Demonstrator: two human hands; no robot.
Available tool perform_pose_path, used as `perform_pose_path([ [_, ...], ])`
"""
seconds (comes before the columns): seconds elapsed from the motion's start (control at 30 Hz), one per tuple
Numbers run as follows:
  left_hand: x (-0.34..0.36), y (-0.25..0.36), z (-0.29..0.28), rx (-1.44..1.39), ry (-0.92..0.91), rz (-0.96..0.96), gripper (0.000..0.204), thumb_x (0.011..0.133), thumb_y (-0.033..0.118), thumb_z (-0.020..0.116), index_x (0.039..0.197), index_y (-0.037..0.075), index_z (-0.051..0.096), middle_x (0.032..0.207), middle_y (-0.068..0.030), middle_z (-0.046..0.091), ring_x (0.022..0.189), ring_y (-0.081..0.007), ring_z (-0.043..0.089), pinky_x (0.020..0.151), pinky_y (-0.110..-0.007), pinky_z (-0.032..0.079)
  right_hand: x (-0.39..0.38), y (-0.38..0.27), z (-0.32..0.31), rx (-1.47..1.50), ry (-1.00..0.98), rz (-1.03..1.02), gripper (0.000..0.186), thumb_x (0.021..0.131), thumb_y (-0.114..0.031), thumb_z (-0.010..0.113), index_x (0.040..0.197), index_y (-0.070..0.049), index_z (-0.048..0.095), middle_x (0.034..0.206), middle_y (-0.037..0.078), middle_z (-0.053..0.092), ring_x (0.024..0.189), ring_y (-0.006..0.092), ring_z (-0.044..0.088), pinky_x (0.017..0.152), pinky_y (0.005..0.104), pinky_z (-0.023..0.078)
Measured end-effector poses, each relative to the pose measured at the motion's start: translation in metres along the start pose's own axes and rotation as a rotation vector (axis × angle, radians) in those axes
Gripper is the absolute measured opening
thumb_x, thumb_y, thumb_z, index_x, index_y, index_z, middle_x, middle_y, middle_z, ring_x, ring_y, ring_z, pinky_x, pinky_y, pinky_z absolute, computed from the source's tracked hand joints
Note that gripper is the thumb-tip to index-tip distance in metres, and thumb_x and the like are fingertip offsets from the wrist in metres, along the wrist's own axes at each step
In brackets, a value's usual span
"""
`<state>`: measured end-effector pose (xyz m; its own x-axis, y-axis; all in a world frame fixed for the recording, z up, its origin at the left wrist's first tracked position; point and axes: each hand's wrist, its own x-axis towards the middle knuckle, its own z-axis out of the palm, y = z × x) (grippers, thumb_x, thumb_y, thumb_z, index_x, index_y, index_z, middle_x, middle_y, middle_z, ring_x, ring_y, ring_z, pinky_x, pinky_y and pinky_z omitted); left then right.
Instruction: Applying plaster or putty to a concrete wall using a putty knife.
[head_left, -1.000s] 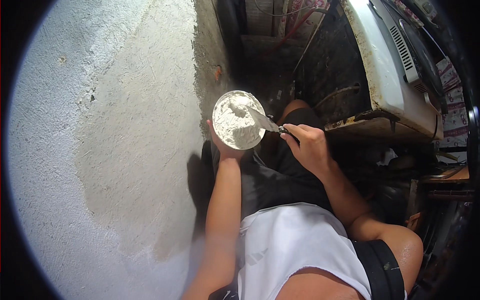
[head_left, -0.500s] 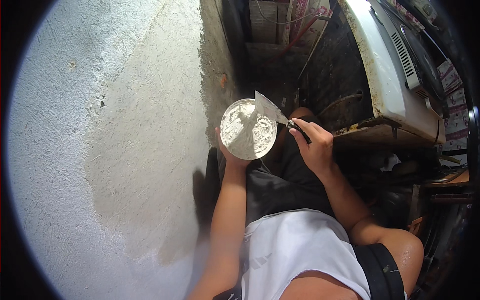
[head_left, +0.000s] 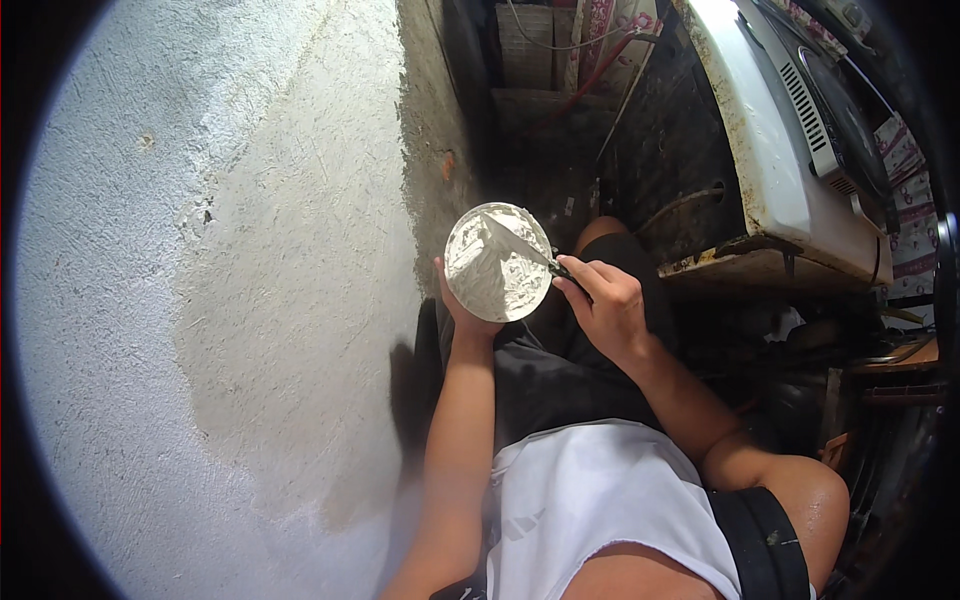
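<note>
My left hand (head_left: 464,310) is wrapped round the side and underside of a round tub (head_left: 493,319), its fingers mostly hidden. White, paste-like putty (head_left: 478,272) fills the tub, its surface rough and scraped. My right hand (head_left: 610,302) grips the dark handle of a putty knife (head_left: 520,243). Its metal blade lies across the putty from the tub's right rim, pointing to the upper left. Close on the left stands a wall (head_left: 290,270), with a greyish-cream coated patch beside bluish-white rough plaster.
At the right stands a rusty-edged white appliance (head_left: 775,150) with a dark side panel. Beyond the tub, a bare grey wall strip (head_left: 425,130) runs toward a dark corner. A thin cable and a red hose (head_left: 605,68) hang there. My knees are beneath the tub.
The putty knife has come down from above the tub's right rim into the putty, its blade now seen more edge-on. My right hand has shifted left and slightly down.
</note>
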<state>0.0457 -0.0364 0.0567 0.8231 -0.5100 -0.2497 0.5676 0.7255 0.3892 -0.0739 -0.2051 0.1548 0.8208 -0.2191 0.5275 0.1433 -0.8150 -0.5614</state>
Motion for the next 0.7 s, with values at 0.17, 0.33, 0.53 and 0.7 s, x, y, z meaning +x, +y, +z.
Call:
perform_pose_path([
  [0.17, 0.001, 0.000, -0.002, -0.011, 0.018, -0.001, 0.086, 0.098, 0.076, 0.035, 0.157, 0.013, 0.043, 0.156, -0.0131, 0.049, 0.139, -0.0358, 0.050, 0.114, -0.055, 0.043, -0.004, -0.001, 0.004, 0.038, -0.035, 0.038, 0.026, 0.086, -0.009, 0.080, 0.111, -0.002, 0.075, 0.084, 0.016, 0.072, 0.071, 0.0310, 0.070, 0.063, 0.0364, 0.054],
  [0.33, 0.004, -0.001, 0.005, 0.022, 0.032, -0.014, 0.084, 0.099, 0.075, 0.035, 0.156, 0.014, 0.045, 0.155, -0.0136, 0.049, 0.139, -0.0377, 0.050, 0.115, -0.058, 0.040, -0.011, 0.007, 0.015, 0.401, -0.052, 0.252, 0.023, 0.094, -0.009, 0.075, 0.114, 0.003, 0.074, 0.085, 0.010, 0.076, 0.068, 0.0198, 0.070, 0.062, 0.0313, 0.053],
  [0.53, -0.002, -0.001, 0.009, -0.024, 0.059, 0.004, 0.081, 0.102, 0.071, 0.032, 0.157, 0.013, 0.043, 0.156, -0.0135, 0.048, 0.140, -0.0374, 0.048, 0.117, -0.056, 0.038, -0.007, 0.010, 0.005, 0.751, -0.219, 0.697, 0.021, 0.098, -0.008, 0.070, 0.113, 0.006, 0.075, 0.089, 0.010, 0.078, 0.074, 0.0111, 0.071, 0.066, 0.0253, 0.055],
  [0.7, -0.004, -0.001, 0.007, -0.034, 0.024, -0.034, 0.083, 0.100, 0.073, 0.036, 0.158, 0.014, 0.042, 0.158, -0.0132, 0.046, 0.141, -0.0384, 0.046, 0.118, -0.058, 0.037, -0.008, 0.018, 0.008, 0.646, -0.111, 0.544, 0.020, 0.098, -0.008, 0.070, 0.111, 0.007, 0.075, 0.086, 0.011, 0.077, 0.073, 0.0127, 0.073, 0.065, 0.0246, 0.055],
])
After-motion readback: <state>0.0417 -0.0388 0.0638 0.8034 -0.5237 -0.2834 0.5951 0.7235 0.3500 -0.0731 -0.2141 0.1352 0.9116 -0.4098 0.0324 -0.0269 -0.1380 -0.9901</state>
